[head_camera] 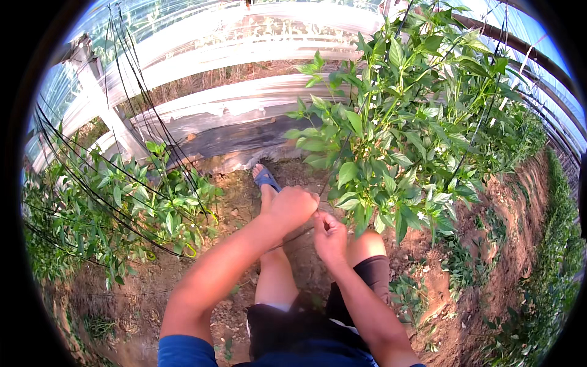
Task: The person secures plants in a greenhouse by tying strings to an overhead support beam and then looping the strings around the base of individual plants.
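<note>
My left hand [296,207] and my right hand [331,234] meet in front of me, low beside the leafy plants. A thin dark cord [298,237] runs at the hands and trails down to the left; the fingers of both hands are closed on it where they meet. Just right of the hands stands a tall pepper plant [394,160] with small white flowers, dark cords rising through its leaves. What exactly the fingertips pinch is too small to tell.
Lower pepper plants [114,206] grow at the left, with several black cords [137,78] slanting over them. A white post [107,108] stands behind. Clear plastic sheeting [220,98] spans the far side. Bare soil [458,284] and low greenery lie at the right; my sandaled foot [266,179] is ahead.
</note>
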A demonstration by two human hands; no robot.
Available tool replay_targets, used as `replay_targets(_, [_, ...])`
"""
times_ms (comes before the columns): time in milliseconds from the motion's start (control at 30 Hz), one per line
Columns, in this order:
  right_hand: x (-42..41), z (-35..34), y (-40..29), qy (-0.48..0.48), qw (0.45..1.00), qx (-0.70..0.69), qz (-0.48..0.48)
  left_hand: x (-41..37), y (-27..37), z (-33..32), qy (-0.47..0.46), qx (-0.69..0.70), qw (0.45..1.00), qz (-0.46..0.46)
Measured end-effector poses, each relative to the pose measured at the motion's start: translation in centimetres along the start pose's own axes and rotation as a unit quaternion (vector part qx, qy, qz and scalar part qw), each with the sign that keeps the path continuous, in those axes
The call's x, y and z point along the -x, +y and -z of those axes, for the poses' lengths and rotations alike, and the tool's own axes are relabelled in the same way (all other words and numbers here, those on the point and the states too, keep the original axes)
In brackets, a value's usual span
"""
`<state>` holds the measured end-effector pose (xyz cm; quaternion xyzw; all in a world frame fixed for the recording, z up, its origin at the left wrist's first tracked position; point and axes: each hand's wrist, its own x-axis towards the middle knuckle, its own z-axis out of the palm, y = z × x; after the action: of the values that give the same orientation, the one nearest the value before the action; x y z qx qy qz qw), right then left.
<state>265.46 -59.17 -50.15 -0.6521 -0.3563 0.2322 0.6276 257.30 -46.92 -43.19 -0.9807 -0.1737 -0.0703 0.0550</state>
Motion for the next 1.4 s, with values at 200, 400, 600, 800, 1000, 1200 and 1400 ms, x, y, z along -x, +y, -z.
replay_targets(200, [1.9,0.2,-1.8,-0.070,0.993,-0.055,-0.074,5.9,-4.3,-4.1,0.124,0.139,0.970,0.156])
replay_targets(400, [3.2,-2.3,-6.7,-0.086,0.958,-0.275,-0.011,11.5,3.9,5.2,0.215,0.649,0.670,0.289])
replay_targets(600, [3.3,-5.2,-13.3,-0.241,0.833,-0.475,-0.149,14.2,5.6,12.1,0.344,0.495,0.763,0.234])
replay_targets(800, [3.4,-8.8,-24.6,-0.342,0.776,-0.525,-0.068,17.3,3.1,21.2,0.474,0.100,0.852,0.200])
replay_targets(1000, [1.7,-12.4,-38.7,-0.425,0.791,-0.430,0.096,19.9,-2.5,35.5,0.599,-0.209,0.761,0.135])
replay_targets(1200, [-5.0,-14.6,-48.4,-0.256,0.839,-0.267,0.398,20.7,-8.0,50.4,0.557,-0.376,0.720,0.170])
replay_targets(1400, [-7.5,-17.9,-54.5,-0.294,0.801,-0.197,0.483,19.2,-12.1,53.8,0.378,-0.460,0.766,0.243])
